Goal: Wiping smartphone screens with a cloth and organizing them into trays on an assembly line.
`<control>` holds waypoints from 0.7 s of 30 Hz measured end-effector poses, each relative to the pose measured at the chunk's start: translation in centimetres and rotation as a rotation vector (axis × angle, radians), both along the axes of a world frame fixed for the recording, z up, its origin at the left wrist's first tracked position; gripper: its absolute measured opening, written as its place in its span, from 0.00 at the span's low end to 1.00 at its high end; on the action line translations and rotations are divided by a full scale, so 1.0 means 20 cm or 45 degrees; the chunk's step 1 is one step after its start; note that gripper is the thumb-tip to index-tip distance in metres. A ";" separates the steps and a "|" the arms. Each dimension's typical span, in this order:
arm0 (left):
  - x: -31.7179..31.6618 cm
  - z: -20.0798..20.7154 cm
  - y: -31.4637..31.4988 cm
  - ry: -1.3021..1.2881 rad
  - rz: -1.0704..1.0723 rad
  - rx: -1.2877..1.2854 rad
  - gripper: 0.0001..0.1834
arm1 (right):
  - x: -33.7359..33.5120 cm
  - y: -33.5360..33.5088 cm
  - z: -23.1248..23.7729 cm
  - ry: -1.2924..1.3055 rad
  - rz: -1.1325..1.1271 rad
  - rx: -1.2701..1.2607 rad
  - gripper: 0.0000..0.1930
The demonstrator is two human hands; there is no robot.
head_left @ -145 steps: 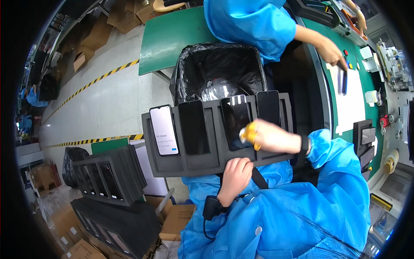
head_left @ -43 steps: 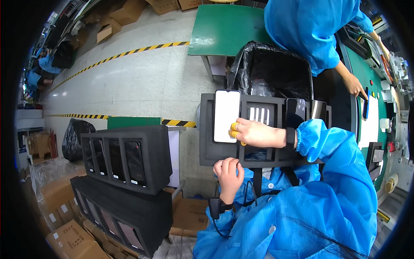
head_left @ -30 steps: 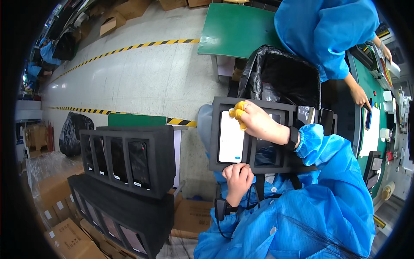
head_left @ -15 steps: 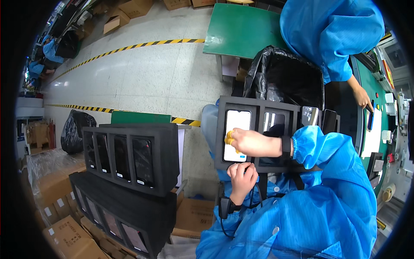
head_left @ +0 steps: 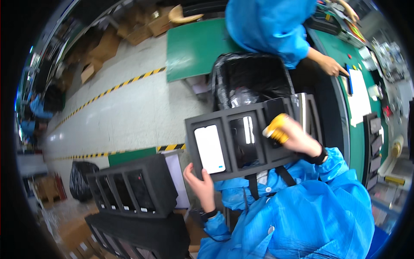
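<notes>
A black foam tray (head_left: 226, 172) lies across my lap, its slots holding smartphones. The left slot has a phone with a lit white screen (head_left: 210, 149); beside it lies a dark-screened phone (head_left: 244, 142). My right hand (head_left: 293, 136), with yellow finger cots, is over the slot to the right of that phone. Motion blurs its fingers, so I cannot tell whether they hold anything. At the tray's near left corner is my left hand (head_left: 200, 185), thumb and fingers apart, the thumb against the edge.
Two more foam trays of phones stand at left: an upper tray (head_left: 161, 172) and a lower tray (head_left: 142, 224). A black-lined bin (head_left: 254, 60) is beyond my tray. Farther off, a person in blue (head_left: 271, 30) touches a phone (head_left: 349, 80) on the green bench (head_left: 332, 47).
My right hand has left the lit phone and moved right along the tray. My left hand has shifted to the tray's left corner and spread its fingers. The view has turned.
</notes>
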State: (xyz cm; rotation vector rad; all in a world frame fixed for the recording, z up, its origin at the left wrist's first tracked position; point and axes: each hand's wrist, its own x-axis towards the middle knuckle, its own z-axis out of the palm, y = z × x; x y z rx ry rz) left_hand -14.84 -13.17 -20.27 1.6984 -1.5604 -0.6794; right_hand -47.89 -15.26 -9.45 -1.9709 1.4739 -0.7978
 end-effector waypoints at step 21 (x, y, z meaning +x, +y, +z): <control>0.00 0.07 -0.25 0.379 -0.322 0.232 0.27 | -0.82 0.93 -0.66 -1.808 -1.040 -0.071 0.12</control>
